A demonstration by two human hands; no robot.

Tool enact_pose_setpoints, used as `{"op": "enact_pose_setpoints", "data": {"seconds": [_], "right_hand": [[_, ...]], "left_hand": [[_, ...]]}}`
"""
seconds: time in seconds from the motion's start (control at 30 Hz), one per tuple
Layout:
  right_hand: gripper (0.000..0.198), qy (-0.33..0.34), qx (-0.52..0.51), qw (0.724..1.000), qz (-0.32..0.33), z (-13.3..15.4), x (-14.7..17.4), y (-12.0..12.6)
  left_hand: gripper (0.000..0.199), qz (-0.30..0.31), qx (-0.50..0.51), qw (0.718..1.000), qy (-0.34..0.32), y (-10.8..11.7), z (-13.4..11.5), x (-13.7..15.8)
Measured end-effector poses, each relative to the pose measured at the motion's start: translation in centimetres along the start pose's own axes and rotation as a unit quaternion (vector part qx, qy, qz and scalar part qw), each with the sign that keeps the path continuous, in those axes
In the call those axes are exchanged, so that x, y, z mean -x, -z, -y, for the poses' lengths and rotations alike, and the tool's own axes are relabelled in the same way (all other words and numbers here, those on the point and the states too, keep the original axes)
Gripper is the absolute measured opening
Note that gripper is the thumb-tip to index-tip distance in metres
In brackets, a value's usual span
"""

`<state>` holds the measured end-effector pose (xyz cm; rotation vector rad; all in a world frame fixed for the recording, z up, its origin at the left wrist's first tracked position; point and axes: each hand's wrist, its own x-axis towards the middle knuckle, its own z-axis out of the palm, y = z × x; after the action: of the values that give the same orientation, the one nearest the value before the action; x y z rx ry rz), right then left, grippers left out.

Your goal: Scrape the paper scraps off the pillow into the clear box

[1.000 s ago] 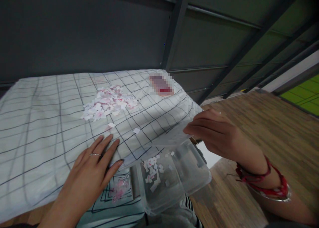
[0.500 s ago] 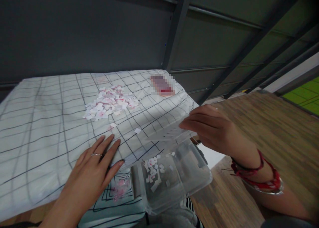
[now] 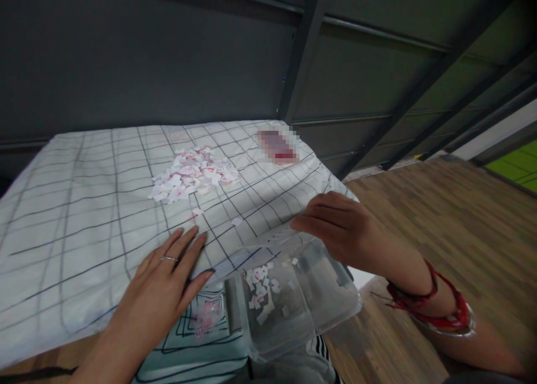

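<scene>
My left hand (image 3: pixel 163 278) lies flat on the white checked table cover (image 3: pixel 92 216), fingers spread and a ring on one of them. My right hand (image 3: pixel 339 227) pinches a translucent plastic sheet (image 3: pixel 272 241) at the table's front edge; whether it is part of the cover I cannot tell. Just below sits a clear plastic box (image 3: pixel 289 322) with small paper pieces (image 3: pixel 262 289) in its left compartment. A pile of small white and pink paper pieces (image 3: pixel 195 174) rests on the cover, beyond my left hand. Two loose pieces lie nearer the front edge.
A blurred-out phone-like object (image 3: pixel 277 146) lies at the table's far right. Behind the table stands a dark panelled wall (image 3: pixel 146 54). Under the box is my lap, with a teal patterned cloth (image 3: pixel 188 350) and a small pink-printed clear packet (image 3: pixel 207 317). Wooden floor (image 3: pixel 440 222) extends right.
My right hand has come down and slightly left, and the translucent sheet has dropped lower with it. My left hand stays flat on the cover. The view has shifted slightly.
</scene>
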<state>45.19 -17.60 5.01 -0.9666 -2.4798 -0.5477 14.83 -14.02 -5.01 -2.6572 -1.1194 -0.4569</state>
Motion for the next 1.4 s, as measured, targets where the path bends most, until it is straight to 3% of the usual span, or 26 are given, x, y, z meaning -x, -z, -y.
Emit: {"op": "enact_pose_setpoints", "data": {"seconds": [0.13, 0.37, 0.63, 0.77, 0.9, 1.1, 1.4], "right_hand": [[0.027, -0.030, 0.024, 0.999, -0.013, 0.9, -0.2, 0.5], [0.030, -0.108, 0.092, 0.989, 0.047, 3.1, 0.8, 2.0], [0.039, -0.080, 0.034, 0.995, 0.049, 7.1, -4.3, 2.3], [0.039, -0.098, 0.044, 0.993, 0.039, 6.5, -6.0, 1.4], [0.037, -0.049, 0.046, 0.998, 0.020, 5.1, -7.0, -1.1], [0.034, 0.000, -0.018, 0.999, 0.041, 4.9, -7.1, -1.7], [0.030, 0.018, -0.029, 0.999, 0.014, 5.1, -5.8, -1.6]], "left_hand": [[0.063, 0.004, 0.014, 1.000, 0.003, 0.3, 0.7, 0.5], [0.066, 0.006, -0.007, 1.000, 0.011, 0.7, 2.5, 2.4], [0.067, 0.022, -0.005, 0.998, 0.053, 0.7, 4.5, 4.3], [0.069, 0.013, -0.028, 0.998, 0.062, 0.7, 4.9, 5.1], [0.066, 0.036, -0.046, 0.995, 0.083, 0.7, 4.5, 5.5], [0.070, 0.045, -0.064, 0.994, 0.072, 1.0, 4.1, 5.6], [0.074, 0.043, -0.058, 0.994, 0.077, 0.9, 4.0, 5.5]]}}
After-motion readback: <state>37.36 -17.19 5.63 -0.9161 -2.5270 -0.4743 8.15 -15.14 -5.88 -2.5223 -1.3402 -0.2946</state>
